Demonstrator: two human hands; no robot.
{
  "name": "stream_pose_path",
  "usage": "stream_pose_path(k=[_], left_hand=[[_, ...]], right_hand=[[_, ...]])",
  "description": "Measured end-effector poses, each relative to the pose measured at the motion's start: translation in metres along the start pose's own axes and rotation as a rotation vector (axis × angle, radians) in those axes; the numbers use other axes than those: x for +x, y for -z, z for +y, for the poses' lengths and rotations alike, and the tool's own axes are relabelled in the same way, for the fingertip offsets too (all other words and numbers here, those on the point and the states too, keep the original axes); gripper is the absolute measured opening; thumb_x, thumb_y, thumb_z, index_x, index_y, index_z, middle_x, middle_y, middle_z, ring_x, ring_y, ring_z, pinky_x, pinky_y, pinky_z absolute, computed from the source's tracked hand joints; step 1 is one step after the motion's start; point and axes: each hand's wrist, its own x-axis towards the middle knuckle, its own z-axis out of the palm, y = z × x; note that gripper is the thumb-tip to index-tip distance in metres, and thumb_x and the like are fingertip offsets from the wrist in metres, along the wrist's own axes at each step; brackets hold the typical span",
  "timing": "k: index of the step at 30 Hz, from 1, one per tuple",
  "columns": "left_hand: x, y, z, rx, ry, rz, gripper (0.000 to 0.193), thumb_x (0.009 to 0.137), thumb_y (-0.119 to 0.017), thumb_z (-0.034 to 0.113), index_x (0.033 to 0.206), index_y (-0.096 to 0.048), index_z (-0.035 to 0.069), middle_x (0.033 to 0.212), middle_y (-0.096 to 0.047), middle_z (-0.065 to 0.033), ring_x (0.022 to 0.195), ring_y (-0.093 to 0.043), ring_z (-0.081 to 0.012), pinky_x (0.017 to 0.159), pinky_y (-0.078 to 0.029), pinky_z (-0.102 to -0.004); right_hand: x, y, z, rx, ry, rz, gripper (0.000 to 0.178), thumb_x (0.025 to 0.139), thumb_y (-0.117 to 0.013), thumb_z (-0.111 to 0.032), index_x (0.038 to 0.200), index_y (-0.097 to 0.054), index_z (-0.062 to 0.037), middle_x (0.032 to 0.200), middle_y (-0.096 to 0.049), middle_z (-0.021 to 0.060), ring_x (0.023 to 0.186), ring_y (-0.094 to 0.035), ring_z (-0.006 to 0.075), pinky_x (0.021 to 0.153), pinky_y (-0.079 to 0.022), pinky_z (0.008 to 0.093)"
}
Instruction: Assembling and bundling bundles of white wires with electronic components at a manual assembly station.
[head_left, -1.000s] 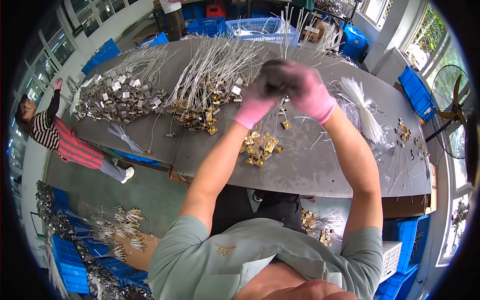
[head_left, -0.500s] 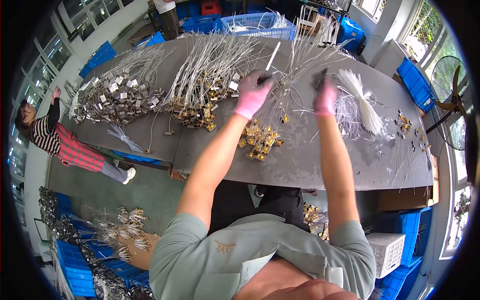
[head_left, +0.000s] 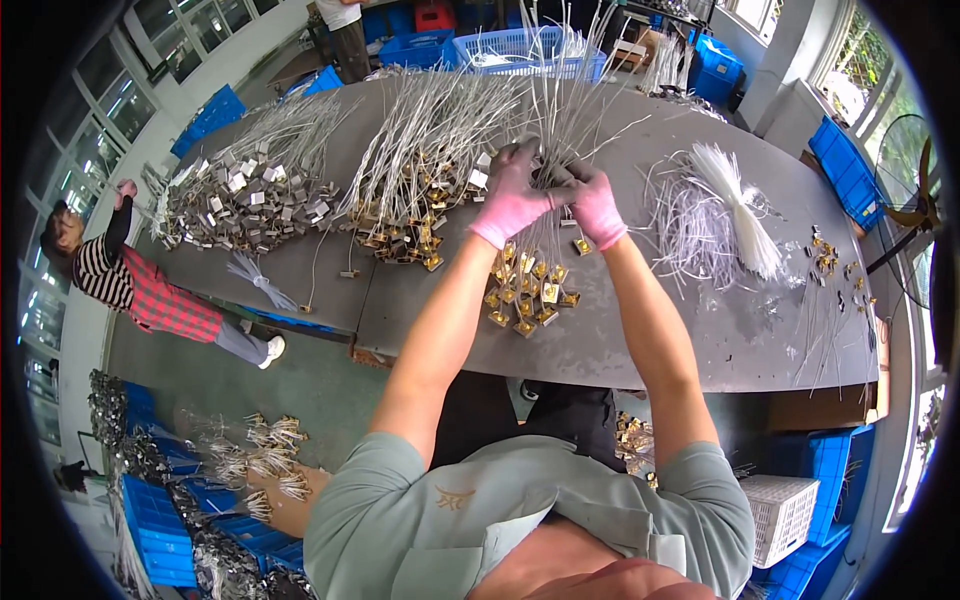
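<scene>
Both gloved hands, in pink gloves with dark grey fingers, meet around a bundle of thin wires (head_left: 562, 95) over the middle of the table. My left hand (head_left: 515, 195) is closed round the bundle from the left. My right hand (head_left: 592, 200) presses in from the right, its fingers curled against the same wires, touching the left hand. Loose wire ends fan upward past the fingers. Below the hands hang several brass-coloured metal pieces (head_left: 525, 295) at the bundle's lower end. What lies between the fingers besides wires is hidden.
The grey table (head_left: 640, 340) bears wire heaps with brass-coloured ends (head_left: 405, 220) and silver ends (head_left: 250, 195) on the left. White strips (head_left: 735, 205) lie right. A fan (head_left: 912, 195) stands at the right edge, blue crates (head_left: 525, 55) behind. Another person (head_left: 160, 285) stands far left.
My right hand has come left from beside the white strips to meet the left hand at the bundle. The white strip above my left hand no longer shows. The wires now stand gathered more upright.
</scene>
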Motion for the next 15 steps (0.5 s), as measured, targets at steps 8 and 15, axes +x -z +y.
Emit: stream_pose_path(k=[8,15], left_hand=[[0.0,0.013,0.003,-0.749,0.393,-0.348,0.037,0.081,-0.073,0.022,0.109,-0.064,0.0,0.101,-0.067,-0.0069,0.093,-0.061,-0.0134,0.083,-0.049,-0.0283],[-0.007,0.01,-0.004,-0.639,0.366,-0.235,0.043,0.075,-0.074,0.036,0.102,-0.068,0.003,0.094,-0.07,-0.015,0.088,-0.067,-0.0257,0.08,-0.05,-0.0348]], right_hand=[[-0.008,0.006,-0.05,-0.798,0.135,-0.264,0.022,0.08,-0.064,-0.023,0.092,-0.068,-0.0048,0.077,-0.066,0.0187,0.069,-0.065,0.0301,0.065,-0.051,0.0383],[-0.028,0.042,-0.082,-0.948,0.067,-0.299,0.019,0.083,-0.063,-0.028,0.09,-0.07,-0.0123,0.079,-0.066,0.0152,0.074,-0.063,0.0366,0.069,-0.051,0.0433]])
